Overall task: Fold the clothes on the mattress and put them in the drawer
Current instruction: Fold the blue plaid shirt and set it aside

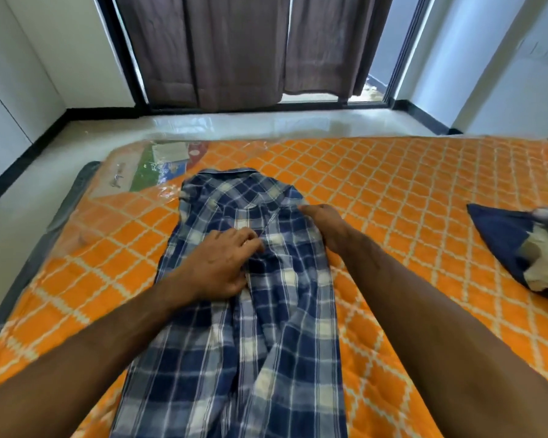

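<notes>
The fingers of the left hand are curling and pinching a fold of cloth near the middle of the checked shirt. The right hand is lying on the shirt's right side, up near the shoulder. Its fingers are tucking under the hand, so I cannot tell if they are gripping the cloth or just pressing on it.

Both arms are reaching forward from the bottom corners, and the hands are sitting close together on the shirt.

The shirt is lying on the orange mattress, toward its left side. It is stretching long and narrow, away from the person, with the collar pointing to the far end by the curtains. It is blue and white with squares, and it is looking bunched and wrinkly down the middle.

A dark blue cloth is lying well apart at the right edge.
</notes>
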Action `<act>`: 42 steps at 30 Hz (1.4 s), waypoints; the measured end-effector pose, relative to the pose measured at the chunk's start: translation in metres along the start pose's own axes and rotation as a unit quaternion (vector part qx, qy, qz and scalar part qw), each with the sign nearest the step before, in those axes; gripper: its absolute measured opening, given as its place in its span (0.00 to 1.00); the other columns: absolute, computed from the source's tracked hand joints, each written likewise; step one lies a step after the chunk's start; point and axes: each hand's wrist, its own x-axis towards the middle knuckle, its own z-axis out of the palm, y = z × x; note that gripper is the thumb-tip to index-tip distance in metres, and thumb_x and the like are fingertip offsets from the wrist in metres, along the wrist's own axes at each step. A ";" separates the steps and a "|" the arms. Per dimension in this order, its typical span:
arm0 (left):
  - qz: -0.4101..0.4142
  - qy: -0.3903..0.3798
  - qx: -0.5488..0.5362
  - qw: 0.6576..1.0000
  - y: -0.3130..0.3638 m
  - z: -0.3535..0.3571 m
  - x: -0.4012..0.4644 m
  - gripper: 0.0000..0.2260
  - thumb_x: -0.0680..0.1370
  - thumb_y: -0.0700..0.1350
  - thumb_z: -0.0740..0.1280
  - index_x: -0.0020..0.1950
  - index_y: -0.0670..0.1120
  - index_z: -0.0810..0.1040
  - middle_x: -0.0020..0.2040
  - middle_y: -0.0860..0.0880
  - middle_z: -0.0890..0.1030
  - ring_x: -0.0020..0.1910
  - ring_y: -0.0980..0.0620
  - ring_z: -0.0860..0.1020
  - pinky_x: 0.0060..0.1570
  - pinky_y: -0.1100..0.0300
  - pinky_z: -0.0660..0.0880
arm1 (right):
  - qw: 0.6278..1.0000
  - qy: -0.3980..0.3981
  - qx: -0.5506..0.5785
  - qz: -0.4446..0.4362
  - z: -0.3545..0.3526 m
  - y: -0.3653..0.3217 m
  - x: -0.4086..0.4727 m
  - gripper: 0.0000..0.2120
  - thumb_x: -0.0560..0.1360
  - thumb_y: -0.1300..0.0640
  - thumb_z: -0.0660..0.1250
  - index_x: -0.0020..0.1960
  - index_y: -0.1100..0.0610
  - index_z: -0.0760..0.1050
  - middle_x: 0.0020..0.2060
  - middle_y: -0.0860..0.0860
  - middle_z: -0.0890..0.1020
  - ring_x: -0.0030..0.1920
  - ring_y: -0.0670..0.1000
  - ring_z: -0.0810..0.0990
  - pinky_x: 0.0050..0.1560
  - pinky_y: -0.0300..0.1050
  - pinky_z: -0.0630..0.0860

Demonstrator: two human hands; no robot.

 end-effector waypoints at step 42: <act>-0.513 0.020 -0.578 0.634 0.078 -0.045 -0.058 0.19 0.79 0.47 0.72 0.61 0.37 0.71 0.55 0.38 0.79 0.29 0.45 0.81 0.26 0.50 0.79 | 0.989 -0.113 0.086 0.039 -0.005 0.076 -0.218 0.09 0.80 0.56 0.70 0.44 0.59 0.75 0.39 0.58 0.79 0.32 0.52 0.75 0.30 0.44 0.71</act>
